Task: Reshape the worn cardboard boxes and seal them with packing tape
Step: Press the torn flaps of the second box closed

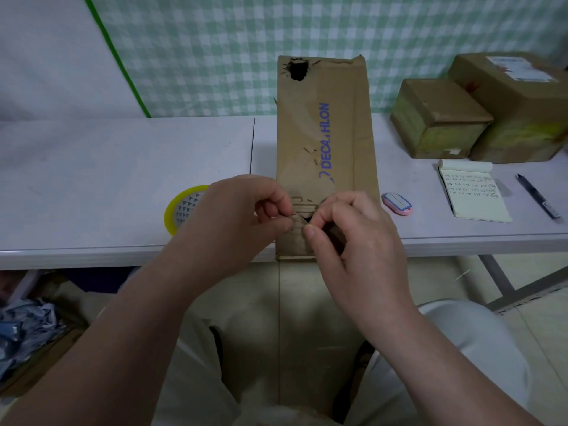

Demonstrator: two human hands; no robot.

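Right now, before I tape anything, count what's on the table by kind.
Cardboard boxes: 3 (long box, small box, labelled box)
Tape roll: 1
Notepad: 1
Pen: 1
Pink and blue gadget: 1
Total: 7

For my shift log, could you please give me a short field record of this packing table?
box: long cardboard box lying lengthwise on the table, near end past the edge; hole at far end
left hand: pinches torn flap at the near tear
right hand: pinches the tear's other side
tape: yellow tape roll left of box, untouched
right side: small box, larger box, notepad, pen
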